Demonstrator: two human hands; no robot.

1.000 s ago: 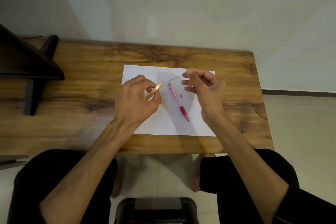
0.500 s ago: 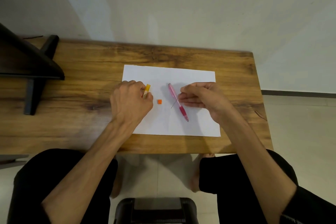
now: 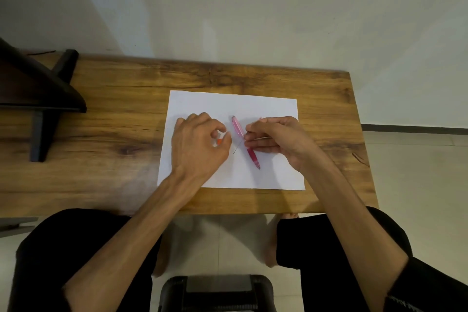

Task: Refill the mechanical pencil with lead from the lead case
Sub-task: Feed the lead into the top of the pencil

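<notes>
A pink mechanical pencil point(image 3: 245, 142) lies diagonally on a white sheet of paper point(image 3: 228, 104), tip toward me. My right hand point(image 3: 276, 139) rests over the pencil's middle and pinches a thin lead point(image 3: 236, 148), which pokes out to the lower left of the fingertips. My left hand point(image 3: 200, 142) lies curled on the paper just left of the pencil. Its thumb and forefinger pinch the small orange cap point(image 3: 219, 142). The yellow lead case is hidden, either under this hand or inside it.
The paper sits on a wooden table point(image 3: 114, 134) against a pale wall. A dark stand point(image 3: 40, 99) takes up the table's left end. A black stool point(image 3: 217, 294) stands between my knees below the table's near edge.
My right hand came down with the lead from above the paper onto the pencil. My left hand lowered, then slid right onto the orange cap, and the yellow case went out of sight.
</notes>
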